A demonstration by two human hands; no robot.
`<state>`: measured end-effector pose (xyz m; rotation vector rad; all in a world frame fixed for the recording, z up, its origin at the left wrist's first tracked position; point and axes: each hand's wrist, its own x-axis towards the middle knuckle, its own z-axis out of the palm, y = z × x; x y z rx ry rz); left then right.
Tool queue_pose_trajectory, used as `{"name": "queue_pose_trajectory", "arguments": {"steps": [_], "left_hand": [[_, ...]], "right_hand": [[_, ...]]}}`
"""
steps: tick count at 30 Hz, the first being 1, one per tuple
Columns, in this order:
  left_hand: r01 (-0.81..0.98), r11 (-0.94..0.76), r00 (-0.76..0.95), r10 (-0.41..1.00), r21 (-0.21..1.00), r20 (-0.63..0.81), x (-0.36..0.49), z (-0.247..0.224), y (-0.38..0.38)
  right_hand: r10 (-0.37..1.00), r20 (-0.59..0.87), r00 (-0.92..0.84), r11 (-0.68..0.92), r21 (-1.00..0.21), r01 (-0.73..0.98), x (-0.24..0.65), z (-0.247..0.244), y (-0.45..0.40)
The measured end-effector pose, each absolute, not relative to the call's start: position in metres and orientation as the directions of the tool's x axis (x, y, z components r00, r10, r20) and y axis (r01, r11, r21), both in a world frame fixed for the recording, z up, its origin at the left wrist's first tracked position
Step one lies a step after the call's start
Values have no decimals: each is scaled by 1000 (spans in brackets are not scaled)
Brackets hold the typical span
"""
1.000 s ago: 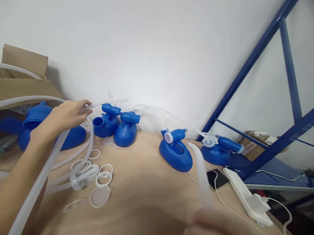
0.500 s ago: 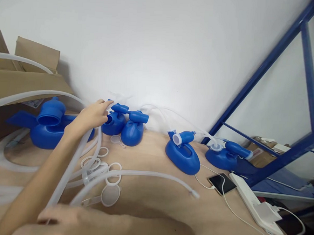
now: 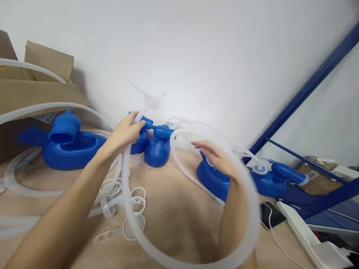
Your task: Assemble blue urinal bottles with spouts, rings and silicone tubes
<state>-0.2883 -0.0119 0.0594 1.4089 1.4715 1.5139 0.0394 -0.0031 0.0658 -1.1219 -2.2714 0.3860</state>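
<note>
My left hand [image 3: 128, 130] is closed around a translucent white tube [image 3: 161, 257], close to an end fitted with a clear cap-like piece [image 3: 152, 102], which is blurred. From there the tube hangs in a wide loop that crosses in front of my right forearm. Its other end hangs near a blue handled plastic bottle [image 3: 208, 180]. My right hand [image 3: 216, 156] is raised in front of that bottle, fingers stretched out, holding nothing I can see. Two more blue bottles [image 3: 157, 153] stand behind my left hand, partly hidden by it.
A larger blue bottle [image 3: 64, 154] lies left beside an open cardboard box [image 3: 34, 94]. White rings [image 3: 138, 192] and a clear round lid [image 3: 129, 228] are on the table. At right are another blue bottle [image 3: 268, 185], a phone [image 3: 273, 215], a power strip [image 3: 300, 237] and a blue metal frame [image 3: 314, 81].
My left hand has moved right with the tube and its capped end. My right hand has risen from the lower left to the right side. The tube now forms a large loop.
</note>
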Motion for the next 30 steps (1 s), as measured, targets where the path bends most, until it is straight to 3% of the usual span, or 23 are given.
{"name": "queue_pose_trajectory", "arguments": {"steps": [3,5,8,11,13,15,18,20,22,25,28,30], "left_hand": [[-232,-213,-237,959,949,157,-259,60,-15],[-393,-181,-230,969,902,94,-238,57,-15],[-427,-157,-252,967,890,50,-207,49,-10],[-397,-96,-242,970,913,-4,-181,37,-6],[-343,-17,-159,986,939,-40,-171,31,-7],[-275,63,-23,997,959,-72,-168,26,-9],[64,67,208,975,996,-79,-180,25,-11],[457,-68,261,964,887,-60,-196,25,-6],[725,-154,213,977,672,-6,-216,23,2],[857,-105,86,994,505,60,-237,10,17],[906,-70,50,997,417,58,-242,-10,28],[924,-81,71,997,375,40,-237,-24,31]], "right_hand": [[866,449,-222,499,-732,463,67,56,11],[889,421,-181,457,-790,408,72,51,14],[883,258,-393,418,-813,406,64,51,13],[785,90,-614,408,-820,401,45,52,10],[762,38,-646,385,-829,405,28,49,10],[831,44,-554,332,-839,431,11,42,14],[924,46,-379,205,-897,391,-8,28,25],[945,29,-326,128,-949,287,-12,18,35],[963,26,-268,78,-980,183,-10,10,47],[993,33,-114,48,-990,131,-2,-3,63],[995,74,63,54,-960,274,4,-15,75],[990,106,88,66,-926,373,6,-19,79]]}}
